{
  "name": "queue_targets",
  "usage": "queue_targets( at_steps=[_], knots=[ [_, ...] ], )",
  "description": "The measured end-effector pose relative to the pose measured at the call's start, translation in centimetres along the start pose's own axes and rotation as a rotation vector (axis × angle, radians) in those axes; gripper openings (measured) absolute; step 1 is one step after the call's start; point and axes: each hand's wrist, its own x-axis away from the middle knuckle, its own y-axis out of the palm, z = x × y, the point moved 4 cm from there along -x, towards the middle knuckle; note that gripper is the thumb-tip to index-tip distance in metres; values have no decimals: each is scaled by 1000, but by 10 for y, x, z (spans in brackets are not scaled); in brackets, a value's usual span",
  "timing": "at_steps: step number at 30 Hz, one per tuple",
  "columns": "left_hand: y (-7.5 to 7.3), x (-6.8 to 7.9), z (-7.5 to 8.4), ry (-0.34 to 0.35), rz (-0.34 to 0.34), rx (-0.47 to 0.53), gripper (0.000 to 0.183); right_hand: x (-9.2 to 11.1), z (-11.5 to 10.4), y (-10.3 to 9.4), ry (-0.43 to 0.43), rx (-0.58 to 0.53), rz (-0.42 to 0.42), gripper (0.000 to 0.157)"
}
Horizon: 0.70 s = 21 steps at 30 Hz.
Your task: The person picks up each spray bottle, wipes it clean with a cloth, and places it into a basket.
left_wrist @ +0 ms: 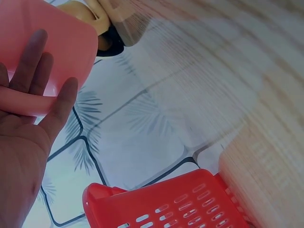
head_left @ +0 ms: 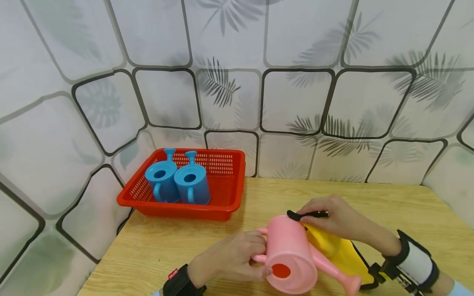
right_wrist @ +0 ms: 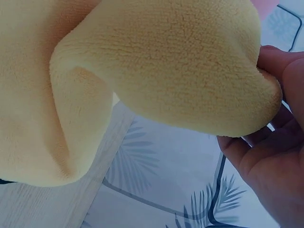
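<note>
A pink watering can is tilted over the wooden table, its round opening facing the front and its spout pointing right. My left hand grips the can's handle; the left wrist view shows fingers around the pink handle. With my right hand I pinch a yellow cloth that has a black edge. A fold of the cloth's black edge lies against the can's base. Fuzzy yellow fabric fills much of the right wrist view, bunched between thumb and fingers.
A red plastic basket stands at the back left of the table. Inside it are two blue watering cans, side by side and upright. A wall covering with leaf patterns rises behind the table.
</note>
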Motion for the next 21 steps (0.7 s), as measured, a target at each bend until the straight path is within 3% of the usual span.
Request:
queue_targets(
  at_steps=[6,15,21],
  knots=[
    [0,2,-3,-45,-6,27,22,-3,-8,1,-20,-43,-7,31],
    [0,3,-7,-88,-36,18,22,-7,-36,2,-65,-155,-49,38],
    [0,6,-10,-110,-34,27,20,-5,-49,1,-101,-216,-82,34]
  ],
)
